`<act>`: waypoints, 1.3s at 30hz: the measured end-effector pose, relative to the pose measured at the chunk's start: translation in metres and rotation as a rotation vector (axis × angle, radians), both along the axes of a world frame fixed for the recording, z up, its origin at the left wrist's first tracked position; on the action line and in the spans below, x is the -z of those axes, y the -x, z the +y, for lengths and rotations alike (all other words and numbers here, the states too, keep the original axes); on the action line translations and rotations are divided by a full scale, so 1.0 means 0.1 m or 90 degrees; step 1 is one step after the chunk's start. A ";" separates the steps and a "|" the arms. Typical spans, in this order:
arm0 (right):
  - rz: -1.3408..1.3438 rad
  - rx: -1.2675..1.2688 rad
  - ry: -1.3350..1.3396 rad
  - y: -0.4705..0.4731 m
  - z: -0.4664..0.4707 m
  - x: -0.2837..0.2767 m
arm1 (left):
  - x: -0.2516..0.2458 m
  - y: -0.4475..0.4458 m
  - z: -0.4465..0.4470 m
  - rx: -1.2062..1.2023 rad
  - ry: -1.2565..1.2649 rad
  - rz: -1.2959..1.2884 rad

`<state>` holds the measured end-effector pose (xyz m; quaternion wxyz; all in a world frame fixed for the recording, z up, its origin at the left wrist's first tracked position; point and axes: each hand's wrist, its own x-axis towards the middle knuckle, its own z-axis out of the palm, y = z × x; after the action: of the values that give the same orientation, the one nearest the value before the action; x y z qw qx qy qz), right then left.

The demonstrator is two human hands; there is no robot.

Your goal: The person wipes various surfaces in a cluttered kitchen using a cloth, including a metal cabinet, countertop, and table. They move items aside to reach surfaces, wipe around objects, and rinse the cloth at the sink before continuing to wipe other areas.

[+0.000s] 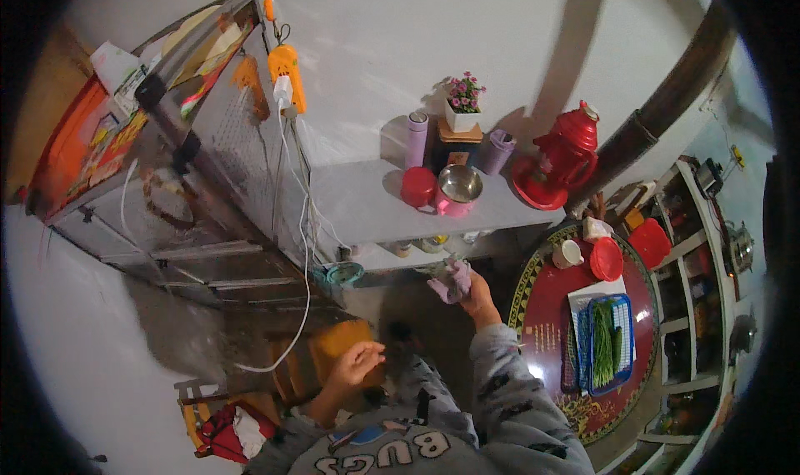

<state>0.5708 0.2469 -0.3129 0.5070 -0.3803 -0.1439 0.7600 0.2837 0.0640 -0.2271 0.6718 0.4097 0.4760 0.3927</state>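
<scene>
A crumpled purple cloth (451,282) is bunched in my right hand (481,300), which reaches forward at the front of the white shelf unit (356,194). Small jars (431,245) stand on the lower shelf just beyond the cloth. My left hand (359,364) hangs in front of my body with nothing in it, its fingers slightly curled. Below and beside it is a yellow wooden stool or chair (340,344). A pink metal cup (459,190) and a red round container (418,186) sit together near the front edge of the top shelf.
Purple bottles (417,139), a potted flower (464,103) and a red thermos (565,150) stand along the wall. At right, a round red table (537,356) carries a blue basket (611,344) of green vegetables. A white cable (307,275) hangs from an orange power strip (287,75) beside a cabinet (206,137).
</scene>
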 end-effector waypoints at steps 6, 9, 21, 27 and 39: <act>0.241 -0.026 -0.083 -0.05 -1.05 -0.66 | -0.55 -0.33 -0.06 0.085 -0.020 -0.037; 0.298 -0.053 -0.121 -0.10 -1.34 -0.72 | -0.34 -0.56 -0.09 0.104 0.064 -0.161; -0.052 -0.034 0.059 0.10 -1.98 -1.08 | -0.11 -1.42 -0.11 0.064 -0.094 -0.002; 0.060 -0.065 0.053 -0.28 -1.81 -0.68 | 0.42 -1.66 0.09 0.019 -0.109 0.070; -0.808 0.271 0.014 -3.38 0.02 1.40 | 0.20 -2.12 0.55 -0.090 0.212 -0.327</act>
<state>0.9087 0.2486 -0.4529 0.4591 -0.7786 -0.3285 0.2740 0.4957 0.1193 -0.2469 0.7991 0.1470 0.3757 0.4456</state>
